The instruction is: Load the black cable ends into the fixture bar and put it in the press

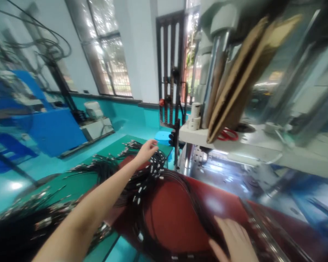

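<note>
Black cables (192, 196) with white tags run in a loop over a red-brown work surface (169, 214). My left hand (148, 150) is stretched out over the far end of the tagged cable bundle (153, 169). Its fingers are loosely bent, with a small gap to the thumb, and nothing shows between them. Low on the right, my right hand (233, 236) lies by the near side of the loop, fingers stretched out and thumb apart. It appears to touch the cables, though blur hides the exact contact.
More black cables with metal ends (98, 167) lie on a green table (79, 182) at left. A press machine (196, 131) with a metal bed, cardboard (235, 80) and red-handled scissors (228, 134) stands at right. A blue stool (5, 151) is far left.
</note>
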`<state>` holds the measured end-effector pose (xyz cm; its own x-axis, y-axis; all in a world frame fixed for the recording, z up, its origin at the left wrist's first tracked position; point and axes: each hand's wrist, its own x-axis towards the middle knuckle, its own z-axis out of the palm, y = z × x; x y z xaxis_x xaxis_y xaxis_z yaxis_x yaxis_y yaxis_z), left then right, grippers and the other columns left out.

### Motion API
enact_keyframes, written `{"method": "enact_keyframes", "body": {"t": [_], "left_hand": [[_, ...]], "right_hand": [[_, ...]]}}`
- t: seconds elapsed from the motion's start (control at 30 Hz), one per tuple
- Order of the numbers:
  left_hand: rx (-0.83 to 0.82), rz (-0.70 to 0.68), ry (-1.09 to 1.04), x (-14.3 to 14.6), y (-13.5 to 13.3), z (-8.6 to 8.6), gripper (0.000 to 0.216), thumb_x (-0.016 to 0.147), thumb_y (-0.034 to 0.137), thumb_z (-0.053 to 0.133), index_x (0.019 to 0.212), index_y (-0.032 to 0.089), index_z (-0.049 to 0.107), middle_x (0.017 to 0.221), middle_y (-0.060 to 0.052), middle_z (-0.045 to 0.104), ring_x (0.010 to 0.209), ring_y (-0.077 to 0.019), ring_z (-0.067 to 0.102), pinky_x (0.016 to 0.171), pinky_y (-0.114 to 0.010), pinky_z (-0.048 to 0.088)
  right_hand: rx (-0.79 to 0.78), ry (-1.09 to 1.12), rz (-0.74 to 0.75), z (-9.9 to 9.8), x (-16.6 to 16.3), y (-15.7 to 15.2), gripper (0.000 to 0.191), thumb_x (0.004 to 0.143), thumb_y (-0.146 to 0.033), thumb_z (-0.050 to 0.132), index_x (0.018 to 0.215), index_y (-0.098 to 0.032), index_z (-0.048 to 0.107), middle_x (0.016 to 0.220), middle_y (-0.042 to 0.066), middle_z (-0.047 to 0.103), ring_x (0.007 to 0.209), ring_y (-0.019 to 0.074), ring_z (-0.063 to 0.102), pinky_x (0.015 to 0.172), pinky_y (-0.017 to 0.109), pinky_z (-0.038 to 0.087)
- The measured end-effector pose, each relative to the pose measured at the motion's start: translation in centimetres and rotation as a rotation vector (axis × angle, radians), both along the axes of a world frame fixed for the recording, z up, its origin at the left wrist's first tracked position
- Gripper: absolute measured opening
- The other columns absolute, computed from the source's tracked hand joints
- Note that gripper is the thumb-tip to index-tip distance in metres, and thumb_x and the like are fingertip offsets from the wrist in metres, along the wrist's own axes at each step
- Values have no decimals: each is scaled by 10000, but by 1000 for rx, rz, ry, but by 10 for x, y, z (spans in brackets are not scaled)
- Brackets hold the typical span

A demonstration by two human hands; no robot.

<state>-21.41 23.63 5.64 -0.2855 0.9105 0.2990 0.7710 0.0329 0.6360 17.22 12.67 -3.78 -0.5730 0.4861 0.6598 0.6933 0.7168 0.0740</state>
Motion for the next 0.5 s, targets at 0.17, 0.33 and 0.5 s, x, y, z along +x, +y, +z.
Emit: {"method": "enact_keyframes", "body": {"t": [0.17,0.33,0.5], "left_hand": [[39,-899,585,110,-81,-17,585,724,324,628,1253,205,410,1253,-88,468,1147,-248,415,984,-402,312],[227,-941,879,168,-109,-46,631,730,406,628,1254,153,385,1285,-128,450,1219,-290,346,1047,-475,180],[245,-1084,990,186,-96,-67,271,833,416,489,826,147,525,742,-39,604,723,-182,565,786,-352,416]], "right_hand": [[-245,-92,-281,14,96,-19,316,859,-267,364,1099,-157,538,1009,114,615,931,259,580,785,404,492],[-435,-188,-408,-7,166,-39,423,733,-210,365,1074,-71,573,1033,192,614,901,289,608,756,412,513],[-771,-197,-506,5,148,-30,417,683,-108,390,1070,-121,545,1061,159,596,963,267,573,820,367,434]]}}
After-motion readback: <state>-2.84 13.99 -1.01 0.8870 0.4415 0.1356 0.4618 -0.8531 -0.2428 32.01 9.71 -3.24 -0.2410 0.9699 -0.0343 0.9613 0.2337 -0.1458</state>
